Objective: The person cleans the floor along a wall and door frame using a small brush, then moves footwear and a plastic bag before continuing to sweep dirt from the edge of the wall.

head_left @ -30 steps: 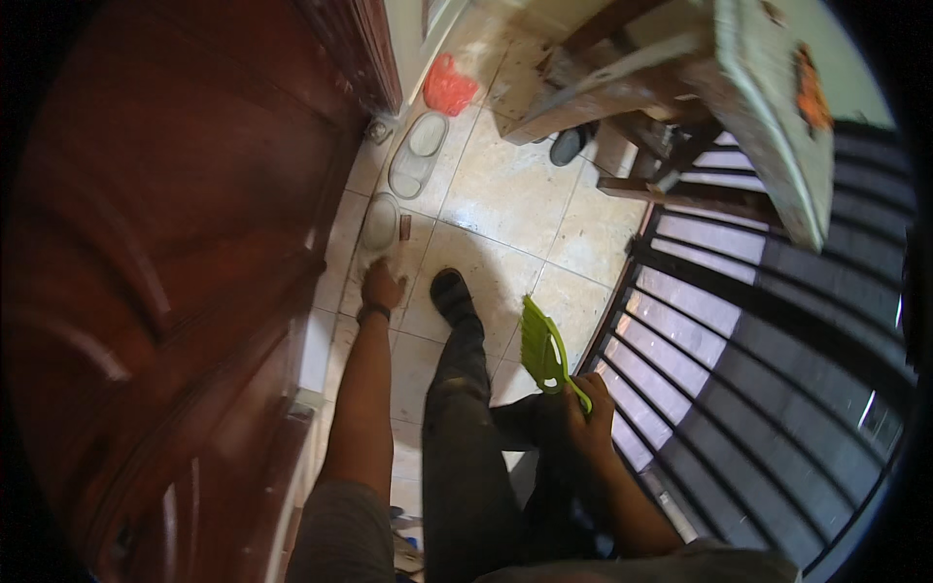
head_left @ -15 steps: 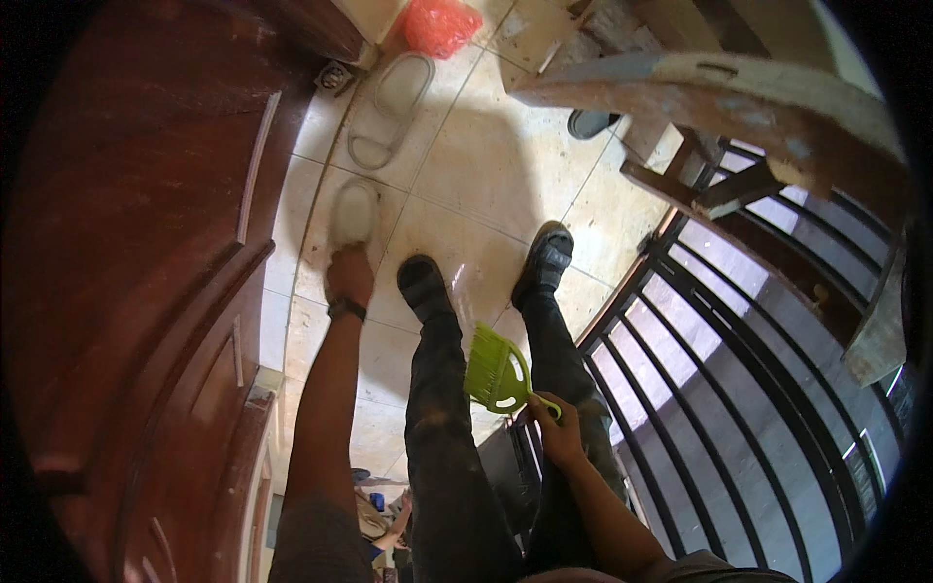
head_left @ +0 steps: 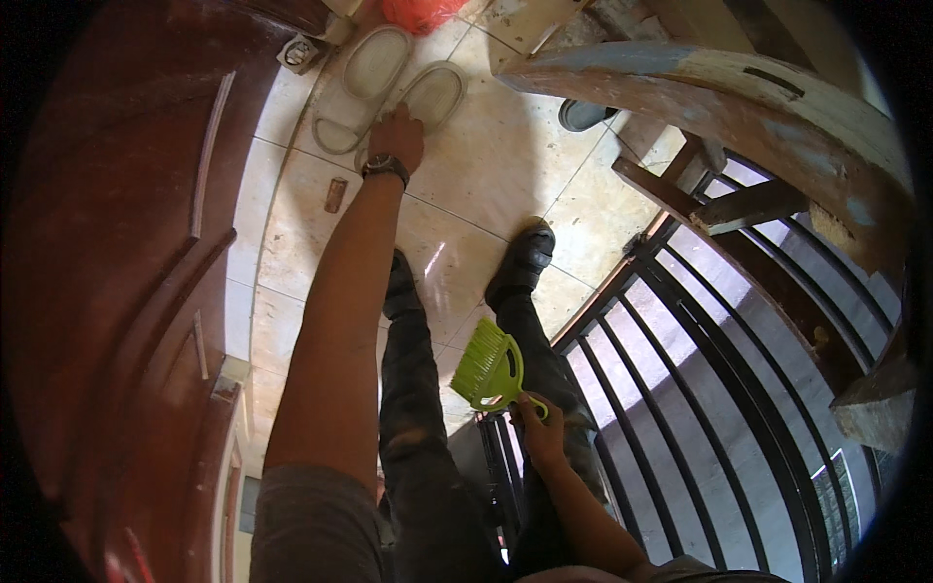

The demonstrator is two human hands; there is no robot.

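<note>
My left hand [head_left: 397,139], with a dark watch on its wrist, reaches far forward and grips a beige slide sandal [head_left: 439,89], partly covering it. The matching slide sandal [head_left: 374,63] lies just to its left on the tiles. In my right hand [head_left: 539,428] is the handle of a lime-green hand brush [head_left: 488,367]. The brush's bristles point up and to the left, and it hangs in front of my legs. A small brown block-like piece [head_left: 335,194] lies on the floor left of my left wrist.
A dark red wooden door [head_left: 126,243] fills the left side. Black metal railing [head_left: 700,389] and a worn wooden frame [head_left: 700,97] stand on the right. Part of a red plastic bag [head_left: 424,14] shows at the top. A dark shoe [head_left: 585,114] sits beneath the wooden frame.
My left hand has carried the nearer sandal forward and right, beside the other one. The brown piece is now exposed where it lay. My right hand still holds the brush.
</note>
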